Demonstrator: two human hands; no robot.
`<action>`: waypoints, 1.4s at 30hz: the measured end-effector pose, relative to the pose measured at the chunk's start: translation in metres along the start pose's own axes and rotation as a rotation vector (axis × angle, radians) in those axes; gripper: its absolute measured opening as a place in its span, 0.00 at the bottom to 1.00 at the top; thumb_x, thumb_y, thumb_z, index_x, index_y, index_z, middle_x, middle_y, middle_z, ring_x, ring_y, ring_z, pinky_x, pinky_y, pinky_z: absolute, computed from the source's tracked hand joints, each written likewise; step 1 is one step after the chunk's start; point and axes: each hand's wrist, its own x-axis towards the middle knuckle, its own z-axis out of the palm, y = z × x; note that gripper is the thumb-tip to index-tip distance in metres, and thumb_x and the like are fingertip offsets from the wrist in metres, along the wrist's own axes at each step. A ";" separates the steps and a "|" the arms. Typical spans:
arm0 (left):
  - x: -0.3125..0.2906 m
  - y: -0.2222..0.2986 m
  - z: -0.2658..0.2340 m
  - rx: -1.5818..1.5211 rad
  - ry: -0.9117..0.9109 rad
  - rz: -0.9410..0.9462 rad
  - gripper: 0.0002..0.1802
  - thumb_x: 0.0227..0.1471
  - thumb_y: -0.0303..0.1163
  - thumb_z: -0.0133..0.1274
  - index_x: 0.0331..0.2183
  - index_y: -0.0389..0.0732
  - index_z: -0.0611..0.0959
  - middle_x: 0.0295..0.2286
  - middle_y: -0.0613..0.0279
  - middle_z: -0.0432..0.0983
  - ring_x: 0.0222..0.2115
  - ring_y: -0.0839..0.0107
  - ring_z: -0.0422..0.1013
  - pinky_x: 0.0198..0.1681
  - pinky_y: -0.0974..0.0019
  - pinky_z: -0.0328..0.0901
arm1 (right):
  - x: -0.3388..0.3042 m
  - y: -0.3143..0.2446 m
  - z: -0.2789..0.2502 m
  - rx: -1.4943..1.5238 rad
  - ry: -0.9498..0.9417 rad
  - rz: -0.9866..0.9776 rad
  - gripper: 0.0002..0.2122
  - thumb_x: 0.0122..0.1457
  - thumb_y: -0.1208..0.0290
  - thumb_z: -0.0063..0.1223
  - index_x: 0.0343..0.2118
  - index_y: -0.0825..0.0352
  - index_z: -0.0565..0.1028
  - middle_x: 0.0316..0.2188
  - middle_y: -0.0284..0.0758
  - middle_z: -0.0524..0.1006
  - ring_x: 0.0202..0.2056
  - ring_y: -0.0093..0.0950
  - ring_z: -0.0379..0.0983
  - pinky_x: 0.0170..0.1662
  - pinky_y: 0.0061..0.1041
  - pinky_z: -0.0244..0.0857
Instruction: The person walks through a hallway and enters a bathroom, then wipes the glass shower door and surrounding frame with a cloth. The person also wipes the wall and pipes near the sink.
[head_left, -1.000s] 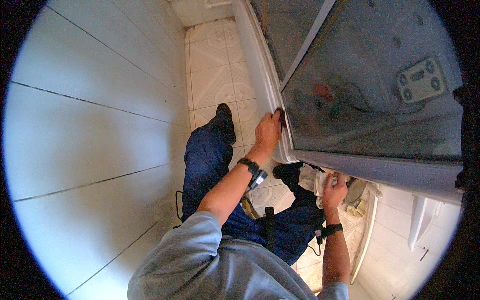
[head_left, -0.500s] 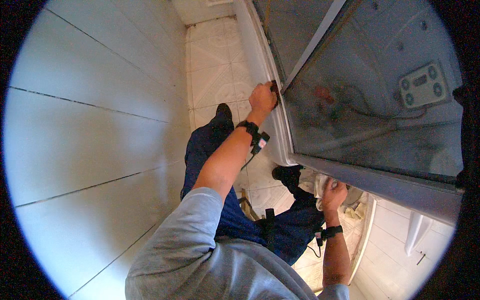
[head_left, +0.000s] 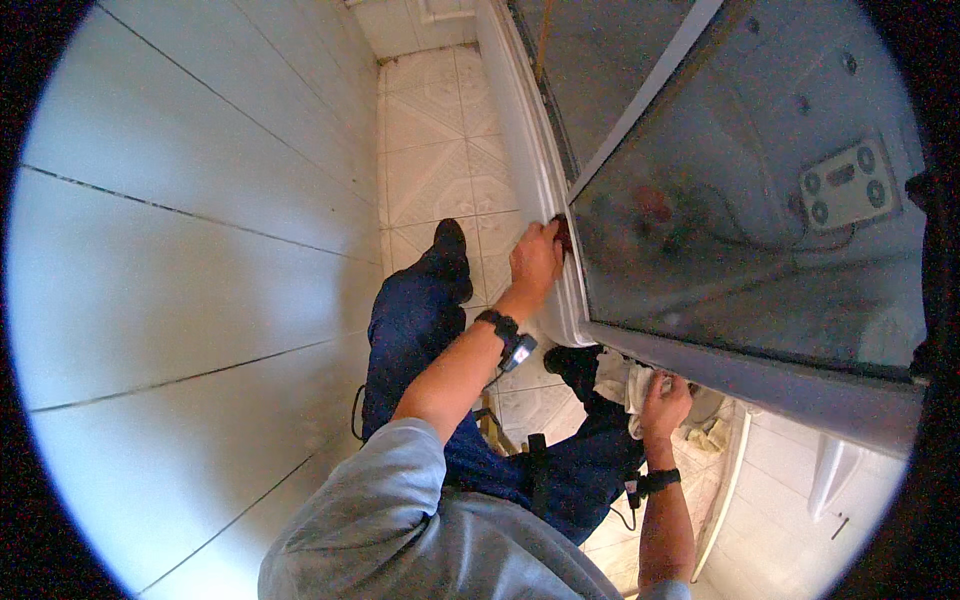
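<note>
My left hand (head_left: 537,262) is closed on a small dark red block-like thing (head_left: 563,234). It presses that thing to the white rim (head_left: 560,290) of a bath or shower base, just beside the glass screen. What kind of thing it is I cannot make out. Down by the near corner of the enclosure, my right hand (head_left: 665,408) has its fingers wrapped around a whitish crumpled cloth (head_left: 622,383). The cloth hangs near my right shoe, partly behind the hand.
A dark glass screen (head_left: 740,250) in a grey metal frame (head_left: 780,370) rises on the right. A tiled wall (head_left: 190,300) runs along the left, with a narrow tiled floor (head_left: 430,150) between. A yellowish crumpled scrap (head_left: 712,437) lies right of my right hand.
My left hand has slid along the rim toward me, carrying the dark red thing. My right hand stays by the corner with the cloth, of which more now shows.
</note>
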 end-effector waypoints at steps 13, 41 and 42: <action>0.195 -0.043 0.003 0.051 0.170 -0.141 0.16 0.49 0.25 0.59 0.42 0.41 0.86 0.36 0.46 0.78 0.38 0.47 0.77 0.41 0.50 0.73 | -0.006 0.010 0.002 -0.074 -0.201 0.123 0.18 0.61 0.64 0.59 0.47 0.74 0.78 0.47 0.53 0.77 0.49 0.55 0.71 0.55 0.45 0.63; 0.029 -0.004 0.003 -0.084 0.033 -0.078 0.17 0.53 0.27 0.56 0.46 0.40 0.81 0.37 0.47 0.73 0.38 0.44 0.74 0.41 0.47 0.71 | 0.005 -0.036 -0.020 0.019 -0.120 0.104 0.17 0.57 0.63 0.63 0.38 0.77 0.79 0.32 0.57 0.78 0.36 0.56 0.75 0.41 0.47 0.68; 0.044 -0.009 0.006 -0.163 0.153 -0.041 0.15 0.53 0.26 0.55 0.45 0.40 0.82 0.35 0.46 0.73 0.38 0.44 0.74 0.41 0.46 0.71 | 0.004 -0.035 -0.020 0.028 -0.106 0.080 0.18 0.58 0.64 0.63 0.40 0.77 0.79 0.35 0.57 0.78 0.38 0.55 0.75 0.44 0.45 0.68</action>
